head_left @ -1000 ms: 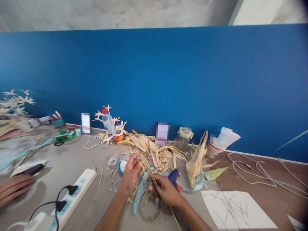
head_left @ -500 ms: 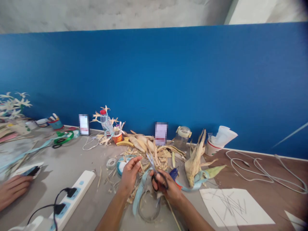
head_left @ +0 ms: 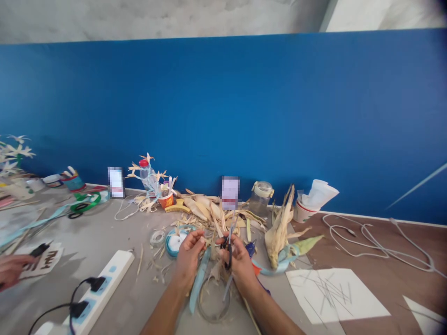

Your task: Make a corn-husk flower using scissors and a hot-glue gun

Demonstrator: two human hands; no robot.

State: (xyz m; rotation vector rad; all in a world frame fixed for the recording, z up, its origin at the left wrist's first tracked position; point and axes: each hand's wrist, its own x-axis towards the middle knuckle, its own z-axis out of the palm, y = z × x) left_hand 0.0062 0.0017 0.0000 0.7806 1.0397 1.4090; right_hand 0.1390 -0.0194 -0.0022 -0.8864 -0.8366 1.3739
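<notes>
My right hand [head_left: 240,260] grips a pair of scissors [head_left: 228,256] by the black handles, and the blades point up and away from me. To its left, my left hand [head_left: 190,256] is closed in a pinch; a tiny pale bit shows at its fingertips, too small to name. Dry corn husks [head_left: 200,207] and scraps lie heaped just beyond both hands. A light blue ribbon [head_left: 199,281] runs down between my forearms, beside a ring-shaped coil [head_left: 214,318]. Left of my left hand lies a ribbon spool [head_left: 172,244], with a tape roll [head_left: 158,238] near it.
A white power strip [head_left: 104,288] with black plugs lies at front left; beyond it another person's hand [head_left: 12,270] is over a card. A husk bundle [head_left: 277,232], a jar [head_left: 261,195], white paper with thin wires [head_left: 337,295] and a looped cable [head_left: 377,242] are on the right.
The scissors have swung from leaning left to nearly upright, and my right hand has turned with them. My left hand stays pinched. The other person's hand has shifted left, uncovering the card's brown marks.
</notes>
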